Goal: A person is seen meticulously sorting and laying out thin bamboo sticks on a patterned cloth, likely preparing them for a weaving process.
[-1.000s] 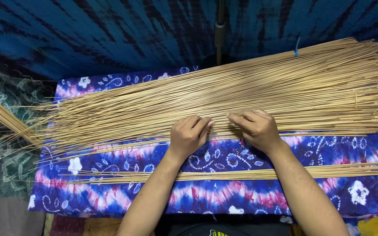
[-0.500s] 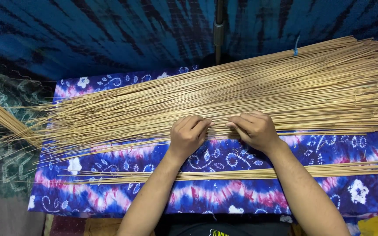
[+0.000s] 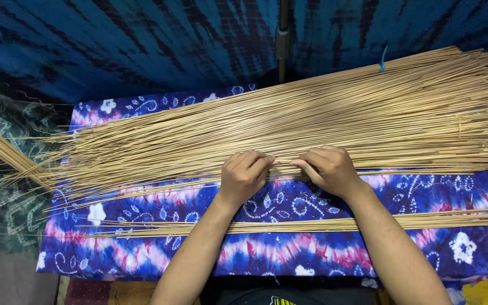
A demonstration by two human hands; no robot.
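A: Looking down from the head view. Anything changing over the last second?

B: Hardly anything. Left hand (image 3: 244, 176) and right hand (image 3: 326, 169) staying at the same spot, curled narrow, fingertips almost meeting and pinching a few strands at the near edge of the big pile of thin sticks (image 3: 312, 113). Only shifting the fingers slightly, so still picking at that same edge, with nothing lifted clear yet.

A: And lying where, the pile?

B: Spreading just beyond both hands, fanning out to the left and the right, resting on the purple-and-blue patterned cloth (image 3: 289, 265). Lying nearer than the hands, crossing under both forearms: a slim separate row of sticks (image 3: 312, 225). Poking in far to the left of the left hand: another bundle (image 3: 1, 149).

A: Spotting any packages, labels or signs?

B: Not finding any. Only noticing a small blue tie (image 3: 382, 61) far beyond the right hand at the pile's top edge, and a grey pole (image 3: 282, 39) standing beyond both hands against dark blue fabric (image 3: 142, 39).
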